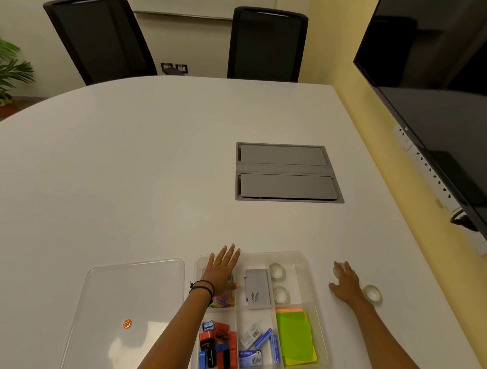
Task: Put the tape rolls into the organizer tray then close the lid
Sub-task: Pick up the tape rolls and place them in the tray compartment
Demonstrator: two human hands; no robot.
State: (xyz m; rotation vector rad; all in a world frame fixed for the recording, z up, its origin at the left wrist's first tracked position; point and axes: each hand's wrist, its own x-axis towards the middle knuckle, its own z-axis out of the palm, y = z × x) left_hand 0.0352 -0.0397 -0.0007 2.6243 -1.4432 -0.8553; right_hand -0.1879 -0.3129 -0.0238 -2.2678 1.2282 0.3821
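Observation:
A clear organizer tray (303, 258) with several compartments sits at the table's near edge. Two clear tape rolls (277, 271) (280, 294) lie in its far right compartment. My left hand (222, 268) rests flat, fingers spread, over the tray's far left compartment, holding nothing. My right hand (346, 283) lies on the table right of the tray, its fingertips on a clear tape roll (336, 271) that it mostly hides. Another tape roll (372, 293) lies just right of that hand. The clear lid (121, 291) lies flat left of the tray.
The tray also holds a grey box (256, 287), green sticky notes (295, 336), staple boxes (250, 357), and sharpeners and erasers (216, 345). A grey cable hatch (287, 172) is set into the white table (123, 177). A screen (455, 111) hangs at right; two chairs stand beyond.

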